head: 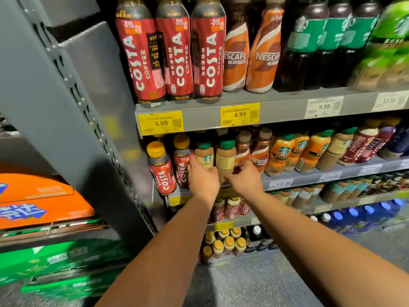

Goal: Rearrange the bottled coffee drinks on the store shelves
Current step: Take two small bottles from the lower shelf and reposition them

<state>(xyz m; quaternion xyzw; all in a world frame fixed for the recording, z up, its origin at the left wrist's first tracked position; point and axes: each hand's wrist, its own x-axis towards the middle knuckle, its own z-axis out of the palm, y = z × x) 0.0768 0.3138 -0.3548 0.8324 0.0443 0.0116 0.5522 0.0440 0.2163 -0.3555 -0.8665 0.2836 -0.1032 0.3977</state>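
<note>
On the second shelf (309, 177) two beige Starbucks bottles with green caps stand side by side. My left hand (202, 180) grips the left Starbucks bottle (204, 155) from the front, its lower half hidden behind the hand. My right hand (244, 179) curls round the base of the right Starbucks bottle (225, 157), fingers pointing left. Red Costa bottles (161, 171) with yellow caps stand just left of my left hand. Orange Nescafe bottles (260, 151) stand just right of my right hand.
The top shelf (199, 111) carries tall Costa bottles (174, 56), Nescafe bottles (263, 56) and dark Starbucks bottles (309, 45). A grey shelf upright (73, 107) stands at left, with orange and green cartons (42, 204) beyond it. Lower shelves hold several more bottles.
</note>
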